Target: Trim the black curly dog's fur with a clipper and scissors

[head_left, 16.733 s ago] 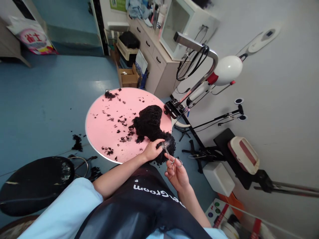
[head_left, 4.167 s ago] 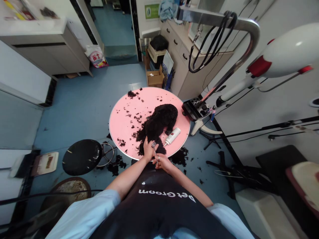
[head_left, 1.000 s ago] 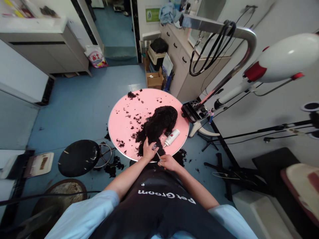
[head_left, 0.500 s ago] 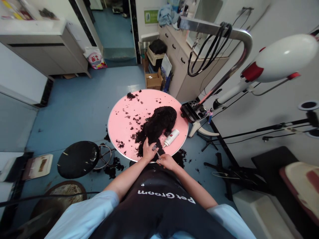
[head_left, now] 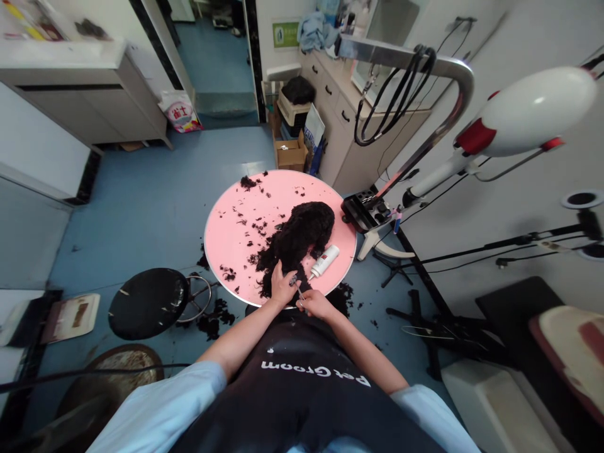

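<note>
A black curly-haired dog (head_left: 306,229) lies on the round pink table (head_left: 226,236), its near end against my apron. My left hand (head_left: 282,288) is closed on the dog's near part, thumb and fingers around a small greyish patch; which body part it is I cannot tell for certain. In my right hand (head_left: 315,304) is a slim metal scissor-handled tool (head_left: 301,293), its tip pointing at that patch. Whether it is scissors or a hemostat is too small to tell. Just right of my hands, a white squeeze bottle (head_left: 325,260) lies on its side by the dog.
Loose black hair (head_left: 248,182) is scattered over the table and floor. A metal grooming arm (head_left: 465,82) with hanging black leads and a white dryer (head_left: 533,113) stand at the right. A black stool (head_left: 148,302) is at the left, and a cardboard box (head_left: 291,154) stands beyond the table.
Both hands stay almost in place at the dog's near end, with the metal tool still in the right. The dog and bottle have not visibly moved.
</note>
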Tool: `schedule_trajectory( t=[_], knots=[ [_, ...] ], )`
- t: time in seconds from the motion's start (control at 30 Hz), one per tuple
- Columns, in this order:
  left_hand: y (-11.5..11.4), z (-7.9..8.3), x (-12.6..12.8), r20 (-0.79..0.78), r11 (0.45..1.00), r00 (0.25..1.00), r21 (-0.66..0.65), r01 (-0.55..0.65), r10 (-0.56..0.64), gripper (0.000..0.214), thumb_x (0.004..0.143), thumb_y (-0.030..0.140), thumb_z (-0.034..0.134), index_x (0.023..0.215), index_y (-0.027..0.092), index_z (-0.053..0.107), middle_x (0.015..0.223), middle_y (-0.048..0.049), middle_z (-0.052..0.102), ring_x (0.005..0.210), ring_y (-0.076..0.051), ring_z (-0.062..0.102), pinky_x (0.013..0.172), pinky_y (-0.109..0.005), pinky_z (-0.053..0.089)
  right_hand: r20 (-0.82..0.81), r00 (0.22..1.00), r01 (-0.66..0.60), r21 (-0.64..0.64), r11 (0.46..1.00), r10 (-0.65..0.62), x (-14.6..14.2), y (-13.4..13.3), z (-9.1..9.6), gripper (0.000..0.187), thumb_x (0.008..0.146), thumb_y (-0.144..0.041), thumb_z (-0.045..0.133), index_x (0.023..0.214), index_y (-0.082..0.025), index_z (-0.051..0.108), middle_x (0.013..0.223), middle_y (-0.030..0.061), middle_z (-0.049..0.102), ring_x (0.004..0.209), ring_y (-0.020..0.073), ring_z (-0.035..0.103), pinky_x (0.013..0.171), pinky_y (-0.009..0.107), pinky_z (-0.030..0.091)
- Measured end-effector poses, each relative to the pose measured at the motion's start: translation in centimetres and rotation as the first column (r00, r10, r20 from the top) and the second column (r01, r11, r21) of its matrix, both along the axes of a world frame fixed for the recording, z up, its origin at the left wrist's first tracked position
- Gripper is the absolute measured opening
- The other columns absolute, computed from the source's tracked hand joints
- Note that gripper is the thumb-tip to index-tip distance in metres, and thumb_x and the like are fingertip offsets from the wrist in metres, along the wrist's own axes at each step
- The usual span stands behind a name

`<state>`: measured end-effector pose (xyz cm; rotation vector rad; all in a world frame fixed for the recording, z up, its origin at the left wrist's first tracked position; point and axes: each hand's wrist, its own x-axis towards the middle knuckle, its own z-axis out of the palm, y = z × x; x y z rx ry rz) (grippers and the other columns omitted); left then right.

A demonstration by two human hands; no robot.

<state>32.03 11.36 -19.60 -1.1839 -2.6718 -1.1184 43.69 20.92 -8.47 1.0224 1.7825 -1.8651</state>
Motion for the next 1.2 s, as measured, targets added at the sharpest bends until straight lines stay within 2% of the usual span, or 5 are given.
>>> schedule_trajectory(
  t=[0.17,0.37,0.57,0.9,1.2],
  knots=[
    [-0.1,0.2,0.1,-0.005,1.0,1.0,0.004,-0.009,0.009,0.03,0.075,0.026,0.073,0.104,0.019,0.073,0.156,-0.0103,0.025,0.139,-0.037,0.033,0.11,-0.048,0.036,-0.008,0.991,0.127,-0.239,0.963,-0.132,0.9,-0.4,0.2,0.017,0.071,-0.03,0.067,0.081,-0.016,0.064,0.064,-0.001,0.067,0.04,0.0063,0.045,0.043,0.02,0.034],
    [0.1,0.5,0.2,0.011,0.999,0.999,-0.015,-0.04,0.04,0.028,0.075,0.026,0.072,0.103,0.02,0.073,0.154,-0.0102,0.029,0.138,-0.036,0.034,0.11,-0.049,0.037,0.046,0.941,0.307,-0.537,0.786,-0.336,1.6,-0.3,0.3,0.04,0.084,-0.052,0.047,0.093,-0.016,0.062,0.065,0.0001,0.061,0.045,0.008,0.042,0.052,0.025,0.041],
    [0.1,0.8,0.3,0.035,0.999,0.998,-0.022,-0.048,0.048,0.028,0.075,0.025,0.072,0.103,0.02,0.072,0.153,-0.0104,0.03,0.136,-0.037,0.036,0.109,-0.05,0.038,0.062,0.892,0.381,-0.636,0.671,-0.447,1.5,-1.6,-0.3,0.026,0.082,-0.041,0.059,0.093,-0.018,0.063,0.067,-0.0022,0.061,0.046,0.0063,0.04,0.054,0.023,0.039],
    [0.0,0.6,0.3,0.025,0.999,0.998,-0.002,-0.053,0.053,0.027,0.076,0.026,0.071,0.103,0.02,0.072,0.152,-0.0107,0.031,0.137,-0.036,0.035,0.109,-0.049,0.038,0.104,0.871,0.418,-0.671,0.612,-0.48,1.4,-1.8,-0.5,0.033,0.083,-0.048,0.056,0.093,-0.017,0.061,0.066,-0.0012,0.062,0.047,0.0082,0.044,0.055,0.025,0.041],
    [-0.2,0.7,0.2,0.035,0.999,0.999,0.012,-0.036,0.035,0.027,0.077,0.025,0.071,0.103,0.02,0.072,0.154,-0.0092,0.029,0.137,-0.035,0.036,0.108,-0.049,0.039,0.037,0.879,0.39,-0.626,0.675,-0.475,1.7,-2.7,-0.2,0.028,0.075,-0.035,0.067,0.095,-0.017,0.063,0.069,-0.0017,0.065,0.046,0.0067,0.043,0.051,0.024,0.038]
  ],
)
